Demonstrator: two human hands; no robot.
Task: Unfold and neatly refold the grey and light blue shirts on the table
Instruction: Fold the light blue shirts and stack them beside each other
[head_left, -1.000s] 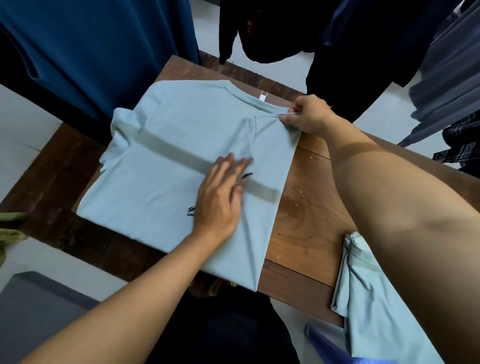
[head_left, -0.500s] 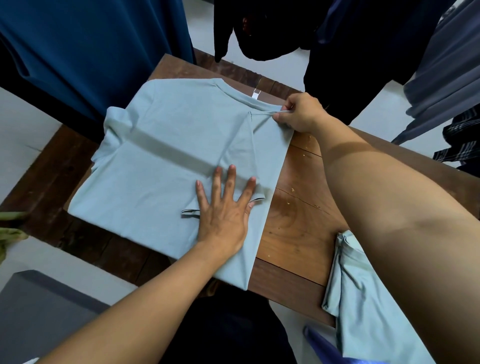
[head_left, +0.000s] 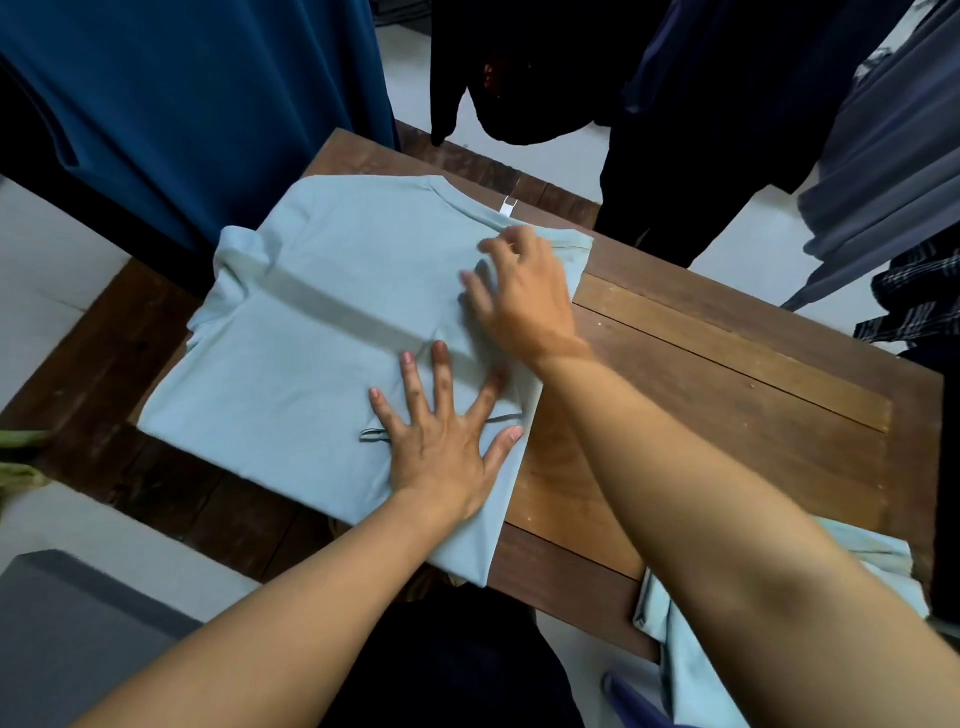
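Light blue shirt (head_left: 322, 332) lies partly folded on the wooden table (head_left: 717, 374). Left hand (head_left: 441, 441) flat, fingers spread, pressing its near right part. Right hand (head_left: 524, 301) open, palm down, blurred, near the collar. Neither grasps cloth.

Both hands lie flat on the light blue shirt (head_left: 322, 332). The left hand (head_left: 441, 441) sits at six o'clock of the right hand (head_left: 519, 301). The bench (head_left: 727, 395) is wooden.

right hand (head_left: 519, 296) motion-blurred, second shirt (head_left: 691, 660) cut off — arm covers part
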